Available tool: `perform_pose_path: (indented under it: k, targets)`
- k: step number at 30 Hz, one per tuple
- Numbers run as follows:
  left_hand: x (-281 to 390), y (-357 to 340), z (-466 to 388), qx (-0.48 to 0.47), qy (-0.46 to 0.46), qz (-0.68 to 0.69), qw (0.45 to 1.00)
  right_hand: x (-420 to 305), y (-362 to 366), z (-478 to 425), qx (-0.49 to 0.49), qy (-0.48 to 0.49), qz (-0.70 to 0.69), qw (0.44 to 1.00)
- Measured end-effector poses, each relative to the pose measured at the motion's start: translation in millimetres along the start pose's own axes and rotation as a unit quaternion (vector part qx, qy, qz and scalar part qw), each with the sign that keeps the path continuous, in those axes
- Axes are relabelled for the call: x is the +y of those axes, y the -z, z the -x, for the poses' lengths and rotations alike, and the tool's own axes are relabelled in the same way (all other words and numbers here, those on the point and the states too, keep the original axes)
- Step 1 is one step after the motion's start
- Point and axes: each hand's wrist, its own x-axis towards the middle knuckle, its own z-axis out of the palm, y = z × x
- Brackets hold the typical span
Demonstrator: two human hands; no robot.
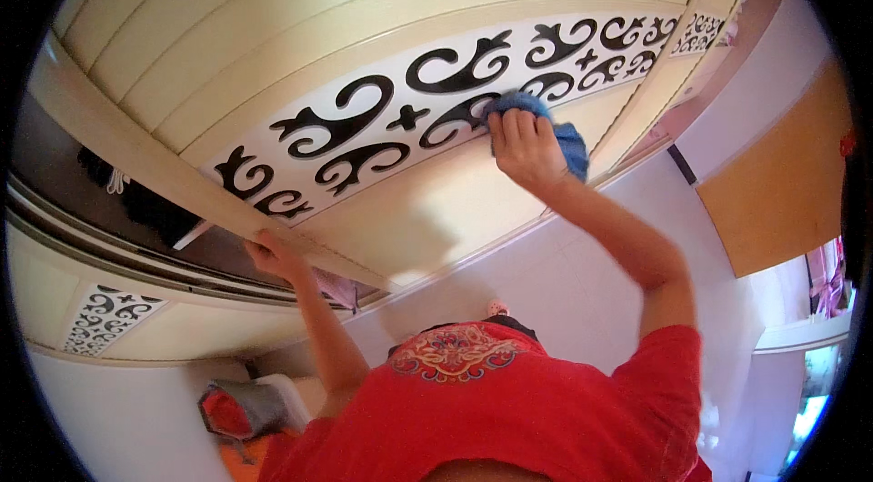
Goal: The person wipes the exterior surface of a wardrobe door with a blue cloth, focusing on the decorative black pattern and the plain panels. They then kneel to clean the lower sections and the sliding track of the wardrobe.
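A cream sliding wardrobe door [382,209] fills the space before me, with a white panel [402,93] of dark scroll cut-outs running across it. My right hand [528,144] presses a blue cloth [571,148] to the lower edge of this panel, right of its middle; part of the cloth hangs below my fingers. My left hand [273,255] grips the door's left edge frame [225,195], its fingers curled around it.
Behind the door's left edge the wardrobe stands open, with dark clothes [160,209] inside. Another patterned door panel [112,318] is at lower left. A grey and red item [239,407] lies beyond my left arm. An orange-brown wooden surface [777,182] is at right, above pale floor [586,284].
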Motion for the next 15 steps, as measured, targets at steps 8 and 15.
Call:
perform_pose_path:
  k: [8,15]
  targets:
    - [14,-14,0,0.043,-0.012,-0.030,0.999,30,2,-2,0.019,0.101,0.111,0.989]
    - [-13,-15,4,0.031,-0.017,0.036,0.999,-4,24,15,0.034,-0.471,-0.434,0.767]
